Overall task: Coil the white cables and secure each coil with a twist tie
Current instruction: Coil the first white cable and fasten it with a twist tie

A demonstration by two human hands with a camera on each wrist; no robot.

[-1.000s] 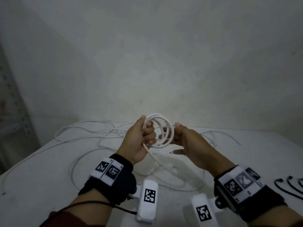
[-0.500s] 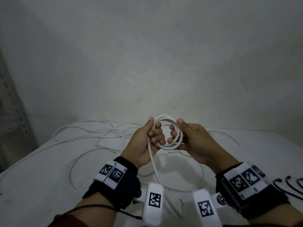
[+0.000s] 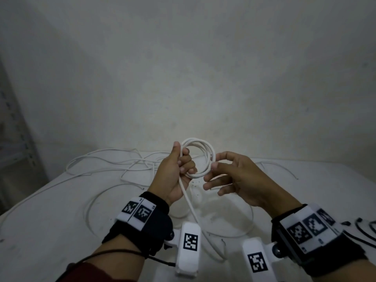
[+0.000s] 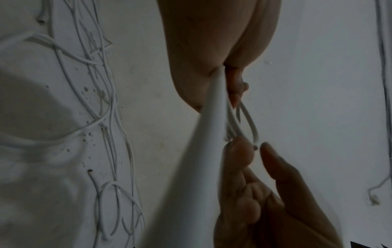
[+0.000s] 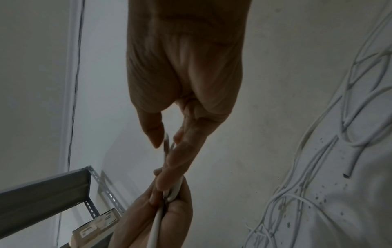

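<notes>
While held up above the white desk, the small coil of white cable sits in the left hand, fingers curled round its left side. The right hand pinches its right edge between thumb and forefinger, other fingers spread; the cable's tail trails down to the desk.

Three cameras, one coil
Head view faced forward and down; both wrist views looked closely at the same looped white cable.
</notes>
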